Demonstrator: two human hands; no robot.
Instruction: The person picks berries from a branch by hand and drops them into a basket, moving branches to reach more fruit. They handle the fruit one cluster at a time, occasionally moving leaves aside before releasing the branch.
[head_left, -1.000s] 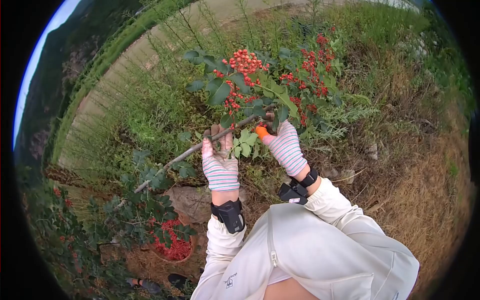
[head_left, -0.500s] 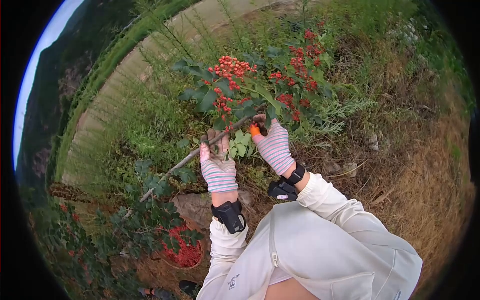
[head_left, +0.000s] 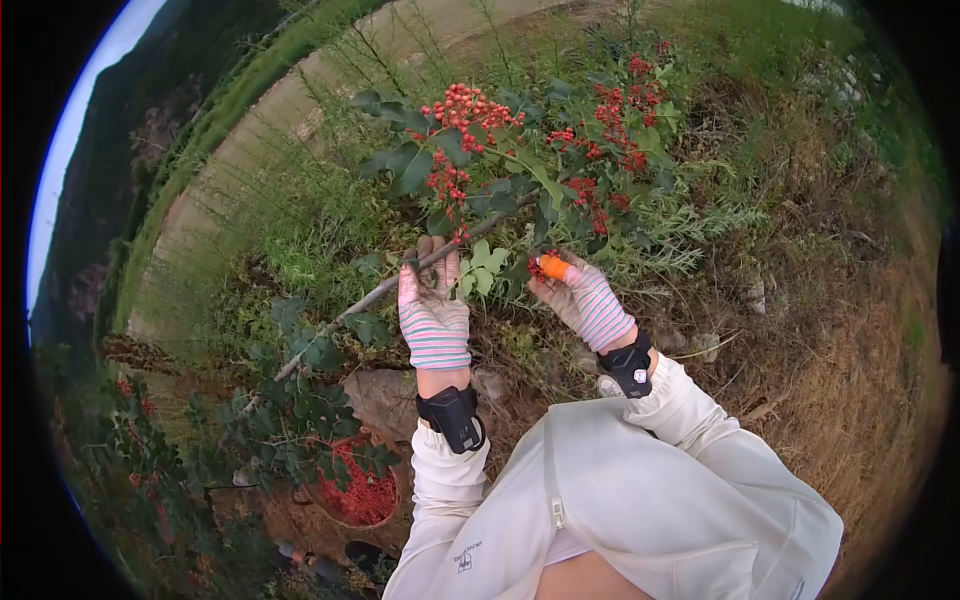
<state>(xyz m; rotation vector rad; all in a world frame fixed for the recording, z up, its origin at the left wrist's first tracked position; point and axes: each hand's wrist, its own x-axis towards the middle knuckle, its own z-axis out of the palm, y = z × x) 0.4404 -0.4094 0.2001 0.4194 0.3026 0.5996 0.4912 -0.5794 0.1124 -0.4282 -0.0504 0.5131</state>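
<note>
My left hand (head_left: 434,310), in a striped glove with dirty fingertips, supports a woody branch (head_left: 375,297) with its fingers around it. To the right, my right hand (head_left: 582,298) is closed on a small bunch of red berries (head_left: 540,266), and an orange band (head_left: 554,267) circles one finger. Pale green leaves (head_left: 483,268) hang between the hands. Above them, the branch bears dark leaves and red berry clusters (head_left: 468,112), with more clusters (head_left: 613,115) to the right.
A basket (head_left: 400,490) filled with red berries stands on the ground at lower left, partly behind leafy branches. Rocks (head_left: 385,400) lie below my left hand. Dry grass (head_left: 830,370) covers the right side, and a pale path (head_left: 220,190) curves at upper left.
My right hand has moved away from the branch, down and to the right, with red berries now visible at its fingertips. My left hand stays at the branch.
</note>
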